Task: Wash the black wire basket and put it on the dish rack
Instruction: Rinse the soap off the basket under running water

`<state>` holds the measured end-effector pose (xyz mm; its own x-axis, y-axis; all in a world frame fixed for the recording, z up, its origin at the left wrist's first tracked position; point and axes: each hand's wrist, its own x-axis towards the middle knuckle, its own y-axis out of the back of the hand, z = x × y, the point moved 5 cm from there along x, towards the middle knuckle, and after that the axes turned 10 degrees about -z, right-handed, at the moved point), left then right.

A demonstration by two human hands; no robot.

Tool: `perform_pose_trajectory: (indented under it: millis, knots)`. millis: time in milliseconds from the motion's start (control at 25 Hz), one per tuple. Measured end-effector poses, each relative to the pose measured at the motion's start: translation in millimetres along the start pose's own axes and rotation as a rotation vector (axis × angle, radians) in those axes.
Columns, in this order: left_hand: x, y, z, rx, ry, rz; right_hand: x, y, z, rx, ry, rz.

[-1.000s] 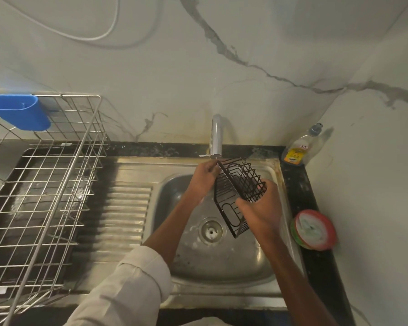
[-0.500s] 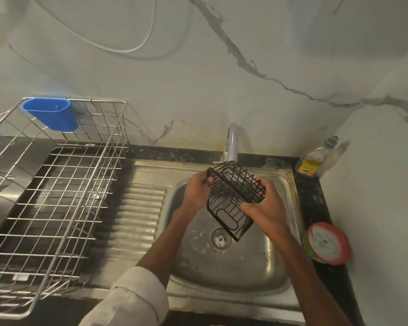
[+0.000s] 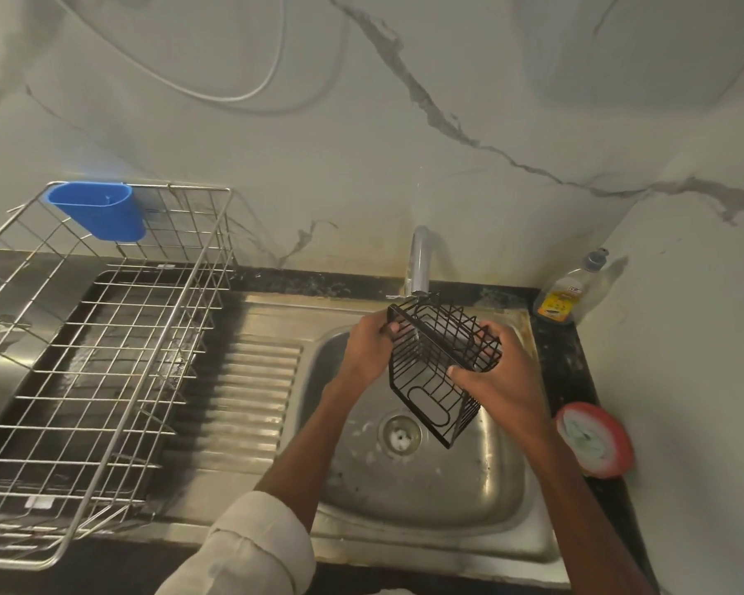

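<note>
The black wire basket (image 3: 430, 371) hangs tilted over the steel sink (image 3: 426, 500), right under the tap (image 3: 419, 261). A thin stream of water runs from the tap into the basket. My left hand (image 3: 368, 347) grips the basket's upper left rim. My right hand (image 3: 490, 371) grips its right side, fingers curled round the wires. The silver wire dish rack (image 3: 104, 362) stands on the counter to the left, apart from both hands.
A blue plastic cup (image 3: 99, 210) hangs on the rack's back wall. A dish-soap bottle (image 3: 570, 294) stands in the back right corner. A red round tub (image 3: 593, 440) with a scrubber sits right of the sink. The ribbed drainboard (image 3: 241, 397) lies between rack and basin.
The basket has been turned and raised closer under the tap, its open side now facing up. Both hands kept their hold. The camera view shifted, showing more of the rack.
</note>
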<state>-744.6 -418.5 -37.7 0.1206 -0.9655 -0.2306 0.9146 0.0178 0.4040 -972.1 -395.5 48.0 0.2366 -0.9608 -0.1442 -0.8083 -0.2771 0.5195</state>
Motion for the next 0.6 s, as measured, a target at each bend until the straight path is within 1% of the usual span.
perform_pose_trajectory:
  millis: [120,240,440,600]
  knots:
    - [-9.5,8.7,0.9,-0.014,0.01,0.021,4.8,-2.7,-3.1,0.03,0.007,-0.082]
    - [-17.7,14.3,-12.4,-0.084,0.027,0.044,13.1,-9.2,-0.2,0.074,0.02,-0.162]
    - [-37.1,14.9,-19.2,-0.044,0.031,0.048,17.6,-12.7,5.7,0.087,0.057,-0.253]
    - [-43.8,17.7,-11.8,0.018,0.018,-0.01,29.6,-11.3,11.4,0.293,0.05,-0.283]
